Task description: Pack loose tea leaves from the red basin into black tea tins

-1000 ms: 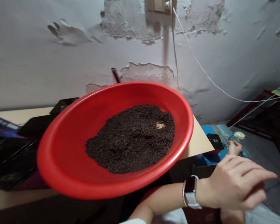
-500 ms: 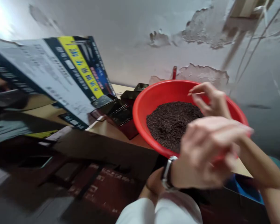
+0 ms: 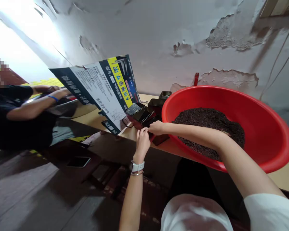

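Surface (image 3: 283, 178): crowded; the basin appears to overhang its front edge, so a downward push there could tip it.
Red basin (image 3: 262, 128): the right forearm crosses its near-left rim, contact unclear; a snagged elbow could jolt it.
Printed panel (image 3: 96, 86): tilted, close behind the containers; a bump from them could topple it, and it blocks reach to the left.
Dark grains (image 3: 199, 118): loosely heaped in the basin; a jolt could scatter some.
Black containers (image 3: 135, 109): bunched between panel and basin, with little room; pulling one could drag its neighbours.
Grip: left hand (image 3: 142, 139) and right hand (image 3: 156, 127) meet at the containers' front, fingers drawn in; cannot tell what either holds.
Tablet (image 3: 79, 161): lying flat, lower left, well apart from the hands.
Blue wristband (image 3: 52, 98): on a co-worker (image 3: 21, 131) beyond the panel.
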A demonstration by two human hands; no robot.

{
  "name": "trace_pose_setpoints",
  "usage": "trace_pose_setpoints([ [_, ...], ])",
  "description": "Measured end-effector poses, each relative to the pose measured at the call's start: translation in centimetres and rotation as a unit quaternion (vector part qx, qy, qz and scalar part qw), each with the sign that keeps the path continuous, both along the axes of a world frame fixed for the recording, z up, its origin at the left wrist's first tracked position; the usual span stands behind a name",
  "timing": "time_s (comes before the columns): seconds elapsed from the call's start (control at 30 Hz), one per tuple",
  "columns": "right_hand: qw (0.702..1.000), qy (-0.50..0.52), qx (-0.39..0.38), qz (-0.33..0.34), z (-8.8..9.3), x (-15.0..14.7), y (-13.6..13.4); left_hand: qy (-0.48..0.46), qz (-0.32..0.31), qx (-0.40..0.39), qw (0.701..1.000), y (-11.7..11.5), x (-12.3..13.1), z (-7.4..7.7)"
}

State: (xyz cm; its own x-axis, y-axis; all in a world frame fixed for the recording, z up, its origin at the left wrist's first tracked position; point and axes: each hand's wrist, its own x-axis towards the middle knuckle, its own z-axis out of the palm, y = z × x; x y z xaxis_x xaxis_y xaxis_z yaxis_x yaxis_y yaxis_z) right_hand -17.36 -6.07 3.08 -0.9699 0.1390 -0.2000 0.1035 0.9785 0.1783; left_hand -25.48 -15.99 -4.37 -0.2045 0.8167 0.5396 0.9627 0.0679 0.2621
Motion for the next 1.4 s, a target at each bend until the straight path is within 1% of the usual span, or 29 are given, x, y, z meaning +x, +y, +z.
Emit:
trace_pose_setpoints([
  [0.07,1.000,-0.005,-0.004,0.019,-0.3,0.3,-0.8,0.003,0.021,-0.006,1.000,-1.2,0.4,-0.3],
  [0.13,0.999,-0.009,-0.009,0.036,-0.3,0.7,-1.7,0.005,0.030,-0.019,0.999,-2.6,0.9,0.1],
  [0.2,0.999,-0.010,-0.015,0.051,-0.1,1.3,-2.5,0.007,0.047,-0.038,0.998,-4.2,1.6,1.0],
  [0.27,0.997,-0.003,-0.025,0.077,0.5,1.8,-3.3,0.014,0.084,-0.052,0.995,-5.9,2.6,2.3],
  [0.33,0.992,0.016,-0.045,0.117,1.6,2.5,-4.0,0.036,0.109,-0.037,0.993,-7.6,3.7,3.9],
  [0.4,0.983,0.050,-0.070,0.162,3.2,3.4,-4.6,0.062,0.112,0.002,0.992,-9.1,4.9,5.6],
  [0.47,0.975,0.089,-0.070,0.189,5.2,4.8,-5.1,0.085,0.108,0.070,0.988,-10.1,6.1,7.4],
  [0.57,0.964,0.160,-0.007,0.212,8.6,8.0,-5.6,0.137,0.078,0.213,0.964,-10.1,7.9,9.9],
  [0.63,0.952,0.218,0.040,0.210,10.6,10.7,-5.6,0.156,0.044,0.290,0.943,-9.1,9.0,11.3],
  [0.67,0.948,0.243,0.055,0.197,11.5,12.2,-5.4,0.157,0.020,0.312,0.937,-8.2,9.7,11.9],
  [0.73,0.949,0.274,0.066,0.140,13.0,15.4,-4.6,0.144,-0.047,0.355,0.922,-6.0,10.9,13.0],
  [0.8,0.955,0.283,0.059,0.064,13.7,18.8,-3.2,0.107,-0.128,0.353,0.921,-3.1,12.4,13.6],
  [0.87,0.959,0.279,0.042,-0.019,13.6,22.1,-1.0,0.055,-0.200,0.302,0.931,0.5,14.0,13.8],
  [0.93,0.964,0.249,0.009,-0.093,12.6,25.3,1.9,0.005,-0.264,0.223,0.938,4.7,15.9,13.6],
  [0.97,0.968,0.217,-0.018,-0.121,11.8,26.6,3.4,-0.016,-0.304,0.172,0.937,6.9,16.8,13.3],
  [1.0,0.972,0.178,-0.051,-0.142,10.7,27.8,5.0,-0.028,-0.352,0.099,0.930,9.1,17.6,13.0],
  [1.03,0.974,0.140,-0.085,-0.158,9.4,28.8,6.4,-0.034,-0.398,0.027,0.917,11.3,18.4,12.7],
  [1.1,0.968,0.096,-0.151,-0.175,6.7,30.0,8.7,-0.019,-0.461,-0.119,0.879,15.1,19.7,12.0],
  [1.17,0.959,0.080,-0.214,-0.170,4.3,30.2,9.8,0.014,-0.498,-0.269,0.824,17.8,20.4,11.3],
  [1.23,0.954,0.070,-0.253,-0.149,2.7,29.8,9.7,0.047,-0.512,-0.388,0.765,19.0,20.7,10.7],
  [1.27,0.955,0.061,-0.252,-0.143,2.2,29.6,9.3,0.072,-0.508,-0.419,0.749,19.1,20.8,10.4],
  [1.3,0.958,0.047,-0.240,-0.147,2.0,29.3,8.8,0.106,-0.501,-0.431,0.743,18.8,20.8,10.1],
  [1.37,0.965,0.000,-0.201,-0.169,1.9,29.0,7.6,0.200,-0.473,-0.407,0.755,17.8,21.0,9.6],
  [1.4,0.966,-0.022,-0.184,-0.180,2.0,29.0,7.2,0.237,-0.466,-0.397,0.755,17.2,21.2,9.5],
])
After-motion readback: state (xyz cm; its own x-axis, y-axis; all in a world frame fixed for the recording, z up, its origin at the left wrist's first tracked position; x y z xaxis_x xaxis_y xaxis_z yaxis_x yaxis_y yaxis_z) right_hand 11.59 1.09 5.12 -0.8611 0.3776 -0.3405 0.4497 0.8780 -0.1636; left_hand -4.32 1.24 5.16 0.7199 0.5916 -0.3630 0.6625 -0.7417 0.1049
